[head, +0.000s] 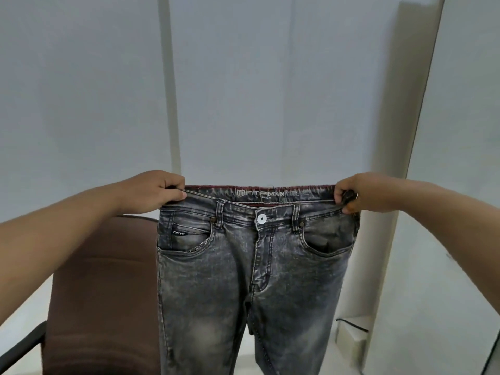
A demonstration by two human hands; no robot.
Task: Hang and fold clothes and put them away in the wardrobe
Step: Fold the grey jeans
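Jeans (254, 266) hang front-out in mid-air, stretched by the waistband: left hand (154, 192) and right hand (354, 193) each pinch a corner. Folding looks about to start; next, bring the legs together, using the brown chair (100, 280) alongside.

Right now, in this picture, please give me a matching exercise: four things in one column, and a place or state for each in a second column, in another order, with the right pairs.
Things:
1. jeans
2. left hand
3. right hand
4. chair

Places or states:
A. grips the waistband at the picture's right end
B. brown, behind the hanging cloth, on the picture's left
C. held up by the waistband, front toward the camera, button closed
D. grips the waistband at the picture's left end

Pairs: 1-C, 2-D, 3-A, 4-B
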